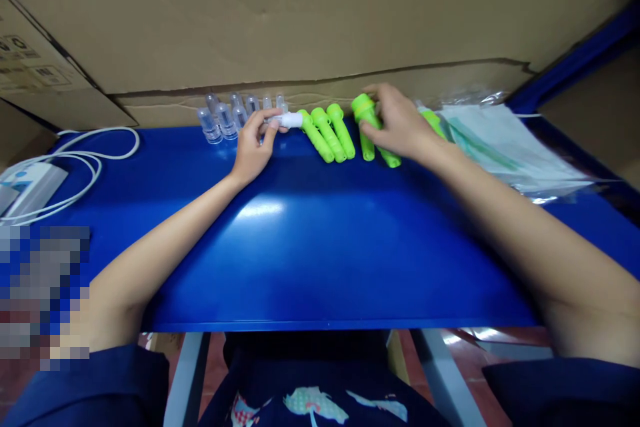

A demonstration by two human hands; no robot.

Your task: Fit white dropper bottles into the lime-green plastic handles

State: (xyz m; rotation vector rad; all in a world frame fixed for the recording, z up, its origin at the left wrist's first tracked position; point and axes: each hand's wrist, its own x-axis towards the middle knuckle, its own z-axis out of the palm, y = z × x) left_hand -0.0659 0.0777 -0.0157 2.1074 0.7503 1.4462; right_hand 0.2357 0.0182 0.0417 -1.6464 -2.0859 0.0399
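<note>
My left hand (254, 144) reaches to the back of the blue table (320, 247) and pinches a small white piece (289, 121) fitted at the end of a bright green plastic tube (317, 138). Two more green tubes (336, 131) lie side by side just right of it. My right hand (397, 121) is closed round another green tube (367, 127), with further green pieces (434, 122) partly hidden under it. Several clear small vials (224, 119) stand in a cluster behind my left hand.
Clear plastic bags (505, 147) with pale contents lie at the right end of the table. A white device (30, 188) with a looped white cable (95, 160) sits at the left end. Cardboard sheets (310, 20) wall off the back.
</note>
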